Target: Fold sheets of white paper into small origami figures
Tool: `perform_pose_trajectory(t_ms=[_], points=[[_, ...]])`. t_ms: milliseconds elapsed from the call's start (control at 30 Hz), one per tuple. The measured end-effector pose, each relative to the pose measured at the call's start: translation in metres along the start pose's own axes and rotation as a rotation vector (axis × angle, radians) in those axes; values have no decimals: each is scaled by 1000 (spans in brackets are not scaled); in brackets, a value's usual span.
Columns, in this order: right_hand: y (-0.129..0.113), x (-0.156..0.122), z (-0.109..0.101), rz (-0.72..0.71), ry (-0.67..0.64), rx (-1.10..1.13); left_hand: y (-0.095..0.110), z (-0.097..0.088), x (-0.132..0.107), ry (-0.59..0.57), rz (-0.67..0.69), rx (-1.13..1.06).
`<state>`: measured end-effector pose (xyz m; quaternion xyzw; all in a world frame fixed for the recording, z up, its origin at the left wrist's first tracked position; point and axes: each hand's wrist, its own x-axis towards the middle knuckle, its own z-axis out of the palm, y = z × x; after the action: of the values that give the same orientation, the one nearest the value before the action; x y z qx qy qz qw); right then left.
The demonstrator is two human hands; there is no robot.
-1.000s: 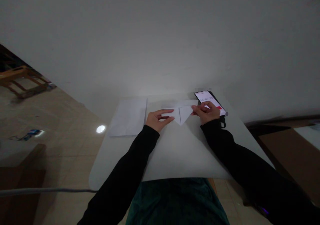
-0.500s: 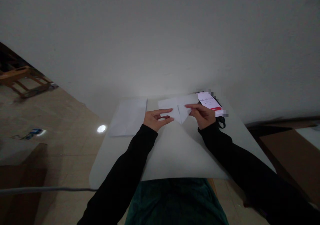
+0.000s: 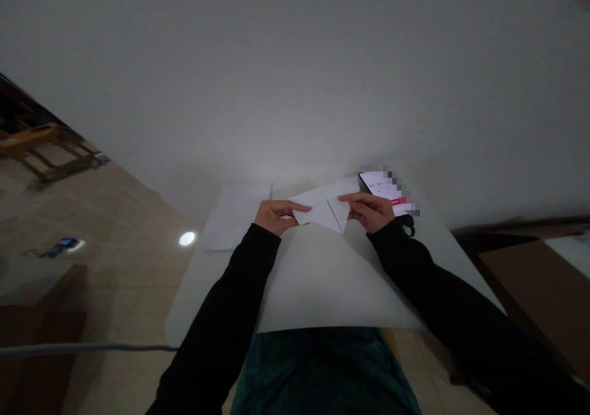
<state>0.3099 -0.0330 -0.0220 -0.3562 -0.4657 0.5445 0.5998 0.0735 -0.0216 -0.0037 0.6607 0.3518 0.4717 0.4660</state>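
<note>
A folded white paper [image 3: 325, 209] with a downward-pointing triangular flap is held just above the white table [image 3: 322, 280], tilted so its right side is higher. My left hand [image 3: 274, 215] pinches the paper's left end, fingers closed on it. My right hand [image 3: 369, 211] pinches the right side near the centre crease. Both arms wear black sleeves.
A stack of white sheets [image 3: 235, 215] lies on the table's far left. A phone [image 3: 385, 190] with a lit screen lies at the far right beside a dark cord. A white wall rises right behind the table. Tiled floor and wooden furniture are at left.
Both hands have lifted the folded paper off the table and tilted it. My left hand moved left and farther away. The paper's rear part now shows.
</note>
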Motion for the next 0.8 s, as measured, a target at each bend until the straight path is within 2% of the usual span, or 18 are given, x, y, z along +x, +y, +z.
perform_pose_trajectory(t_ms=[233,533,800], points=[[1,1,-3,-25,-12,-37,7,-5,-1,-32,-70,61],[1,0,0,-86,42,-81,6,6,-3,85,-88,11],[-3,-5,8,-182,-5,-126,1,5,4,169,-44,4]])
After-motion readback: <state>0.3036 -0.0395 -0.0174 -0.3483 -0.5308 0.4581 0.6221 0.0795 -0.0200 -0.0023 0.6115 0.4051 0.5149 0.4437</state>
